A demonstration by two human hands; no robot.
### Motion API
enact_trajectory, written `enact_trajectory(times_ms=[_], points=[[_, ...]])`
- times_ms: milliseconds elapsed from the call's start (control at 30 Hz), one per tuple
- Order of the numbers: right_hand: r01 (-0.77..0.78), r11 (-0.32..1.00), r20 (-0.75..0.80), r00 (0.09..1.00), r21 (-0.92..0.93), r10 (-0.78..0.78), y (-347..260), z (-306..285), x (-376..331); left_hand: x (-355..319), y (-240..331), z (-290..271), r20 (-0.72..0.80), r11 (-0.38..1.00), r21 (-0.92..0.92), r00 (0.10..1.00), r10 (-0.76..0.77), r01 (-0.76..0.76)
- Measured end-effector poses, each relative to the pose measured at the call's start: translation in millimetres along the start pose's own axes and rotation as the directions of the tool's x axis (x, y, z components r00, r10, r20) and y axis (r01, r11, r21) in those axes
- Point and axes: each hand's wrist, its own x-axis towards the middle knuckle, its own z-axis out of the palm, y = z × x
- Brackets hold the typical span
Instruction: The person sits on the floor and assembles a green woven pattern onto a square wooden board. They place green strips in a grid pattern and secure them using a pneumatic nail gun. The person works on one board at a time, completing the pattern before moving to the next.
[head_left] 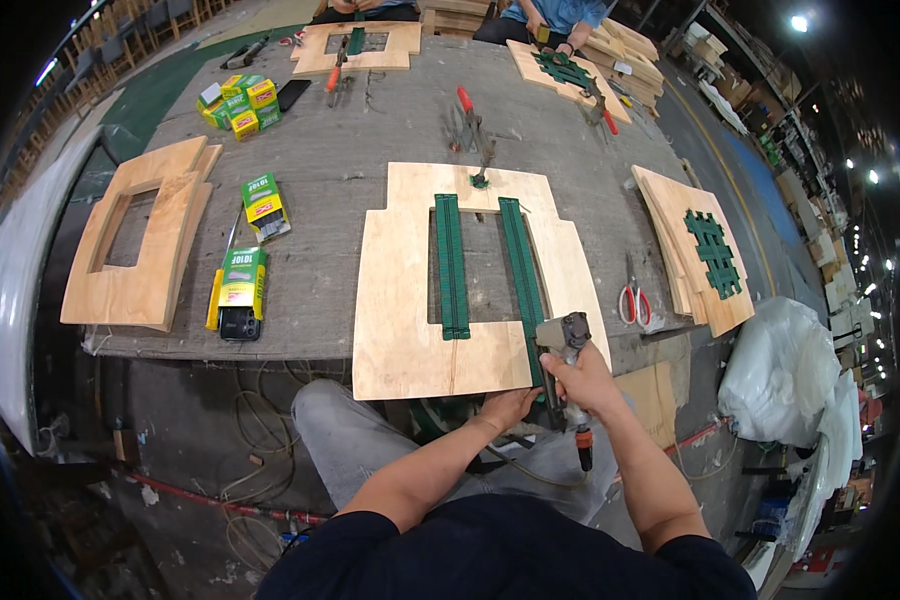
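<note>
A plywood seat panel (400, 345) with a rectangular opening lies in front of me, its near edge above my lap. Two green elastic webbing straps run lengthwise over the opening: the left strap (451, 265) ends just past it, and the right strap (521, 265) reaches the near edge. My right hand (588, 382) is wrapped around a pneumatic staple gun (562, 338), whose head is over the right strap near that edge. Below the edge, my left hand (510, 408) is closed on the right strap's end; its fingertips are partly hidden. A toggle clamp (475, 140) stands at the panel's far edge.
Plywood panels (160, 190) are stacked left; more, with woven green webbing (712, 252), lie right. Near me are staple boxes (243, 278), a phone (240, 323) and red-handled scissors (634, 303). Two people work across the table (315, 200). An air hose (530, 472) hangs below.
</note>
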Motion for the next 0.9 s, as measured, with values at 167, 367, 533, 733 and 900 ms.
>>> enact_trajectory(times_ms=[167, 367, 533, 733, 900], points=[[0.026, 0.998, 0.018, 1.0, -0.05, -0.025, 5, 5, -1, -2, 7, -3, 0.098, 0.995, -0.02, 0.991, -0.092, 0.094], [0.048, 0.983, -0.155, 0.988, 0.176, -0.021, 5, -11, -13, -14, 35, -4, 0.034, 0.891, -0.403, 0.976, -0.215, 0.21], [0.079, 0.971, -0.239, 0.971, 0.224, -0.024, 11, -42, -25, -14, 49, -31, 0.095, 0.889, -0.408, 0.978, -0.186, 0.209], [0.038, 0.971, -0.137, 0.99, 0.237, -0.005, 21, -37, -21, 83, 90, -132, 0.217, 0.627, -0.681, 0.923, -0.319, 0.377], [0.002, 0.988, -0.076, 0.997, 0.156, 0.01, 4, -23, 0, 143, 60, -141, 0.298, 0.693, -0.527, 0.87, -0.392, 0.493]])
